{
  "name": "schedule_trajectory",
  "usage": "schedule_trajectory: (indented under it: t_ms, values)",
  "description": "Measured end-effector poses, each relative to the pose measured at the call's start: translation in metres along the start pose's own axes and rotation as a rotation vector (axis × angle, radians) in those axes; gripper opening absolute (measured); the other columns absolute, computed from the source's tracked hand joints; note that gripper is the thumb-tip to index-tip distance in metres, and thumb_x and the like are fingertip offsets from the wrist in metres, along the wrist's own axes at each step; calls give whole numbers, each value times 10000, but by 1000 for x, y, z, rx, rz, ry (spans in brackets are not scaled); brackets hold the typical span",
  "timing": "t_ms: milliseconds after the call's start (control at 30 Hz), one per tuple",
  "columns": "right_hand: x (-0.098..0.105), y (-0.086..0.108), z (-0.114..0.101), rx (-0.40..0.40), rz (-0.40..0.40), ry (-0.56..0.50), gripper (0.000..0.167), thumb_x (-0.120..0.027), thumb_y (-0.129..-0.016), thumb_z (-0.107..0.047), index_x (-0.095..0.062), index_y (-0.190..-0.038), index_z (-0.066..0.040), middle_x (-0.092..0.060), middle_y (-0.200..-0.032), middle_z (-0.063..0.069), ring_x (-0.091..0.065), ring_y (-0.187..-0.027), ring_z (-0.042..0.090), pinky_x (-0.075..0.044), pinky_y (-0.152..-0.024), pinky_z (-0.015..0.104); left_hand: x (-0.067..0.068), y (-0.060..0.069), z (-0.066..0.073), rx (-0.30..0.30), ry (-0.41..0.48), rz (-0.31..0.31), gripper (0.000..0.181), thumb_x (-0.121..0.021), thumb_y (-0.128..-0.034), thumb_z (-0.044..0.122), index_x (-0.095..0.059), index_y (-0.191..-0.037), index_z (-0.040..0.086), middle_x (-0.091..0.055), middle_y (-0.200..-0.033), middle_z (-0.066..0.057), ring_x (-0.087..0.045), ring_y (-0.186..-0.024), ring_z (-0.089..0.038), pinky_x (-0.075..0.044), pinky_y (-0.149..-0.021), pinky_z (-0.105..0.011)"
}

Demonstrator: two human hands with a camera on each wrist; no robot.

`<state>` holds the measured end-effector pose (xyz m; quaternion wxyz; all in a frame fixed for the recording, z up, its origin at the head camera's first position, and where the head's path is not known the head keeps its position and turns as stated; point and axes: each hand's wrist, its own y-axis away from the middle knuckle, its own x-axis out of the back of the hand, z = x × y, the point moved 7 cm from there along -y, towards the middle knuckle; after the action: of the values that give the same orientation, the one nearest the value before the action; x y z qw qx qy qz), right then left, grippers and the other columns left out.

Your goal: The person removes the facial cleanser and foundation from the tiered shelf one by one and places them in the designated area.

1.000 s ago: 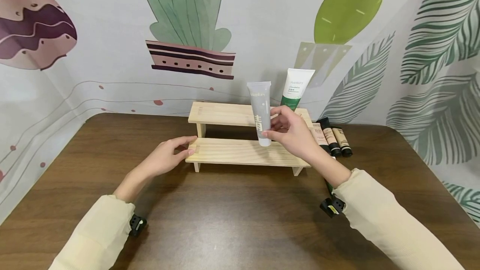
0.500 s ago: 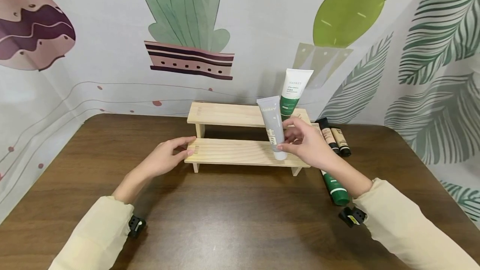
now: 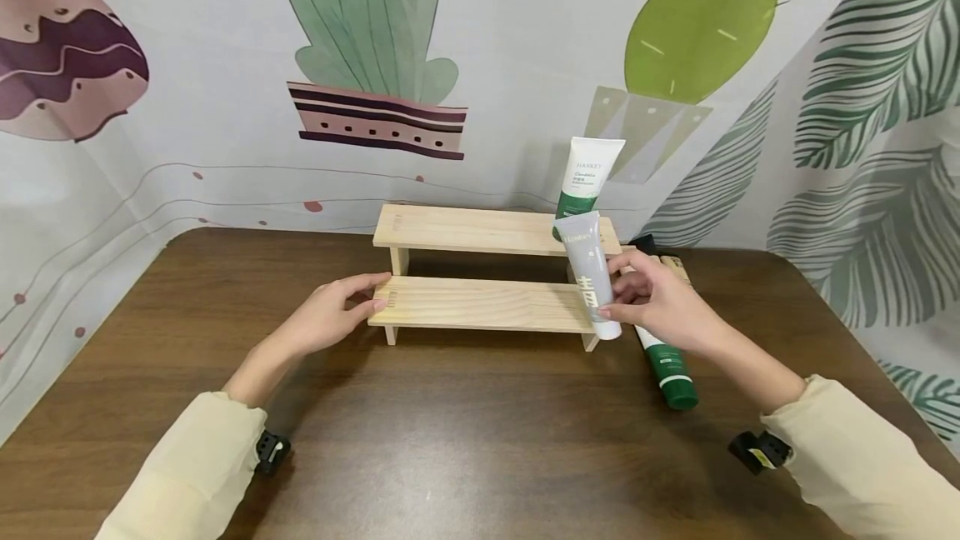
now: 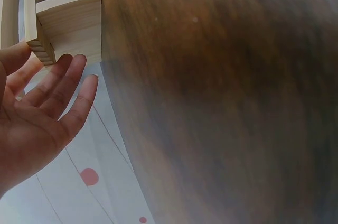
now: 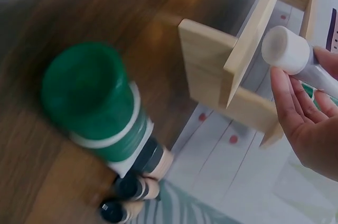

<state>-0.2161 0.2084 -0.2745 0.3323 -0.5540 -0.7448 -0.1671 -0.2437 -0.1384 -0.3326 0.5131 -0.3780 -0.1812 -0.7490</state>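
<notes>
My right hand [image 3: 667, 298] pinches a grey squeeze tube [image 3: 587, 269] between thumb and fingers, low on its body. The tube leans with its white cap [image 5: 285, 49] downward, near the right end of a two-tier wooden display rack [image 3: 480, 304]. Whether the cap touches the rack, I cannot tell. At the rack's other end, my left hand [image 3: 330, 315] rests thumb and forefinger against the lower board; its other fingers [image 4: 79, 105] extend loosely in the left wrist view. A white-and-green tube [image 3: 588, 173] stands on the upper tier at the right, partly behind the grey one.
Right of the rack, a green-capped tube [image 3: 673, 377] lies on the brown table [image 3: 420, 440]. Several small beige tubes with black caps [image 5: 127, 187] lie beyond it, mostly hidden by my right hand in the head view. A cactus-print cloth [image 3: 225, 65] hangs close behind the rack.
My right hand has carried the grey tube rightward and nearer to me, from over the rack's middle to its right end, tilting it more. The left hand has stayed at the rack.
</notes>
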Motion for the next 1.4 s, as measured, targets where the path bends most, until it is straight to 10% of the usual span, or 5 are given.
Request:
schedule_trajectory:
  t_ms: [733,1400]
  values:
    - [50,60,80,-305,-48,-93,524,-702,-776,-37,-360,-1156,77,-558,-848,183,-591,-714,198,-523,-615,378,0,0,1,-4,-2,-1,410,-555,-922,158,-494,-1287,-17,-566,-1190,-183,-542,-1035,-296,-401,-859,-451]
    - [45,101,129,-427,-121,-228,537,-648,-827,-45,-291,-1193,117,-573,-825,161,-603,-715,258,-516,-622,400,0,0,1,-7,-3,-1,409,-557,-919,149,-493,-1283,-26,-555,-1204,-193,-540,-1035,-302,-406,-852,-457]
